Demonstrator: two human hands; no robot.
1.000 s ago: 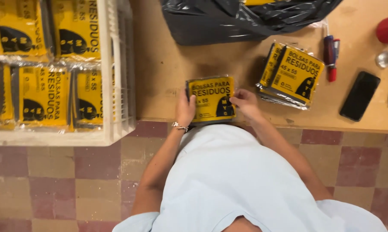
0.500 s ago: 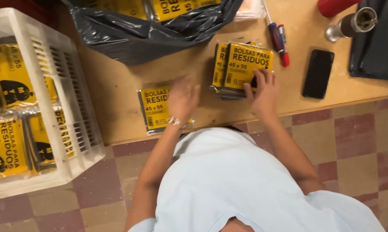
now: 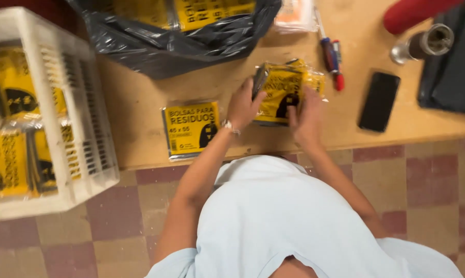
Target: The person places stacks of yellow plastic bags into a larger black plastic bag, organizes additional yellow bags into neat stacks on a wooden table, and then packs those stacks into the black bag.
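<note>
My left hand [image 3: 245, 105] and my right hand [image 3: 305, 116] both grip a yellow packet of bags [image 3: 280, 90], tilted up off a small stack of the same packets [image 3: 315, 80] on the wooden table [image 3: 134, 103]. Another yellow packet [image 3: 191, 128] lies flat on the table just left of my left hand, near the front edge. My left wrist wears a thin bracelet.
A white plastic crate [image 3: 78, 118] with several yellow packets stands at the left. A black plastic bag [image 3: 155, 46] holding more packets lies at the back. Pens [image 3: 333, 62], a black phone [image 3: 379, 100], a metal cup [image 3: 423, 44], a dark bag [image 3: 451, 72] and a red object [image 3: 412, 13] sit right.
My left hand has left the flat packet and moved right to the stack. Both hands now lift a packet from the stack. The view has shifted slightly.
</note>
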